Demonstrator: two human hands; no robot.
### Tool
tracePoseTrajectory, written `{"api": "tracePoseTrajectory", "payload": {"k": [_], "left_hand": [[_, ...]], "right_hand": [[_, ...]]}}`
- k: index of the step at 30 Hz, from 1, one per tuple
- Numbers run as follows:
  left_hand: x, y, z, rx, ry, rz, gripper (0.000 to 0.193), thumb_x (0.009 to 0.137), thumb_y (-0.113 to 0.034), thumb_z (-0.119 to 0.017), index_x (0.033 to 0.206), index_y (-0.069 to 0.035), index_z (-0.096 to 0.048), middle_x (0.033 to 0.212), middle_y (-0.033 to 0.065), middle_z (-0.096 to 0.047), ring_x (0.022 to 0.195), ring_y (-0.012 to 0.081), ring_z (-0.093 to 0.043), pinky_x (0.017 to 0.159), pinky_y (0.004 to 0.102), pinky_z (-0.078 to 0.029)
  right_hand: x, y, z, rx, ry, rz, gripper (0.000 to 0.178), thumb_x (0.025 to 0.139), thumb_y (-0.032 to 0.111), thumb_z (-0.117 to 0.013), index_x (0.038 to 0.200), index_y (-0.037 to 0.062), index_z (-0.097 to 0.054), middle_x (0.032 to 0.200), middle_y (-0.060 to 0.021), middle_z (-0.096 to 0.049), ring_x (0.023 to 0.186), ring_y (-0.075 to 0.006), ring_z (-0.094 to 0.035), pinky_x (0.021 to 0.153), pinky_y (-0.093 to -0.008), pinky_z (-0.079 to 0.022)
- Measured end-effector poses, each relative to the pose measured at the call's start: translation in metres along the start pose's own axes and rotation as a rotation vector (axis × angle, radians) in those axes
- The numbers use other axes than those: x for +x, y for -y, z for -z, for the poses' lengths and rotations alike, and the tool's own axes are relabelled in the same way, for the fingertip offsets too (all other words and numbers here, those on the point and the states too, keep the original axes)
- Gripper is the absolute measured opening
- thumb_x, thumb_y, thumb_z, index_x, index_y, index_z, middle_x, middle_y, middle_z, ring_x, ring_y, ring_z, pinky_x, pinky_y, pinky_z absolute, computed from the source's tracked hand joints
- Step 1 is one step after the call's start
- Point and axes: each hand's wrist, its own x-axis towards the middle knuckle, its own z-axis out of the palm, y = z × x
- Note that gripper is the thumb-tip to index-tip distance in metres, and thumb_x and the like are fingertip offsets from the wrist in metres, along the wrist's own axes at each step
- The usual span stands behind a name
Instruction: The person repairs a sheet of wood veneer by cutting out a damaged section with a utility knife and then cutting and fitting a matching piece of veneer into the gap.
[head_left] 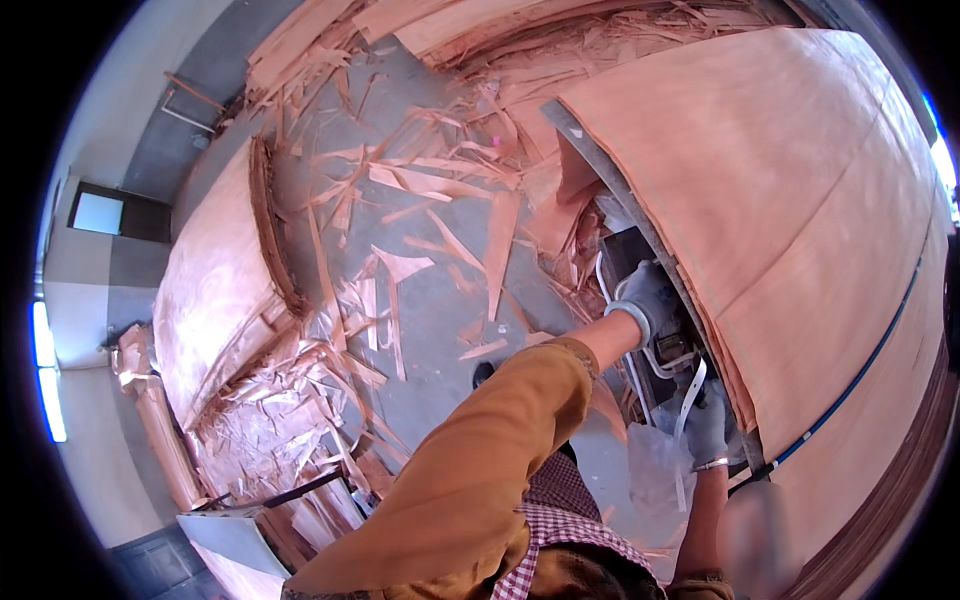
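Note:
Beneath the edge of a veneer-topped table, a dark metal device (628,252) sits in a white wire frame. My left hand (650,298), in a grey glove, is closed over its middle; its fingertips are hidden. Nearer to me, my right hand (708,428), also gloved, is at the lower end of the device beside metal rods. Its fingers look curled, but what they grip cannot be made out. A narrow white strip (686,415) hangs down along the right hand, and a clear plastic bag (655,465) lies to its left.
A large stack of veneer sheets (760,180) covers the table at right, with a blue-black hose (860,365) across it. Torn veneer scraps (430,182) litter the grey floor. Another veneer stack (215,285) stands at left. A blurred patch covers something at lower right.

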Motion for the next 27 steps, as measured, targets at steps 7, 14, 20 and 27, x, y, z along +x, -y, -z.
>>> {"api": "tracePoseTrajectory", "payload": {"k": [7, 14, 20, 27], "left_hand": [[-0.038, 0.064, 0.05, 0.109, 0.209, -0.099, 0.009, 0.07, -0.017, -0.06, 0.07, -0.012, -0.068, 0.068, 0.0116, -0.062, 0.067, 0.0303, -0.062, 0.059, 0.0405, -0.046], [-0.228, 0.369, 0.206, 0.232, 0.045, 0.398, 0.017, 0.077, -0.009, -0.053, 0.087, -0.004, -0.066, 0.084, 0.0191, -0.064, 0.079, 0.0329, -0.063, 0.073, 0.0406, -0.049], [-0.327, 0.465, 0.281, 0.781, 0.751, 0.768, 0.024, 0.082, -0.021, -0.051, 0.095, -0.012, -0.07, 0.094, 0.0111, -0.068, 0.089, 0.0254, -0.066, 0.075, 0.04, -0.052], [-0.204, 0.246, 0.146, -0.25, 0.679, 0.23, 0.038, 0.092, -0.029, -0.041, 0.103, 0.001, -0.061, 0.105, 0.0223, -0.061, 0.097, 0.0348, -0.06, 0.086, 0.0418, -0.045]], "right_hand": [[0.007, 0.024, -0.001, -0.308, -0.045, 0.127, 0.034, 0.075, 0.003, -0.062, 0.108, 0.0017, -0.054, 0.091, -0.0044, -0.058, 0.079, -0.0127, -0.054, 0.065, -0.0277, -0.046], [0.008, 0.054, -0.021, -0.273, -0.164, -0.294, 0.01, 0.084, 0.015, -0.061, 0.089, 0.0065, -0.061, 0.059, 0.0032, -0.055, 0.044, -0.0043, -0.043, 0.04, -0.0212, -0.032], [-0.024, 0.035, -0.031, -0.178, -0.332, -0.168, 0.017, 0.086, 0.015, -0.058, 0.102, 0.0081, -0.06, 0.064, 0.0055, -0.05, 0.05, -0.004, -0.046, 0.043, -0.0197, -0.035], [-0.07, 0.055, -0.091, 0.385, -0.465, -0.174, 0.047, 0.072, -0.009, -0.051, 0.116, 0.0035, -0.057, 0.076, -0.0012, -0.059, 0.06, -0.0098, -0.053, 0.047, -0.021, -0.04]]}}
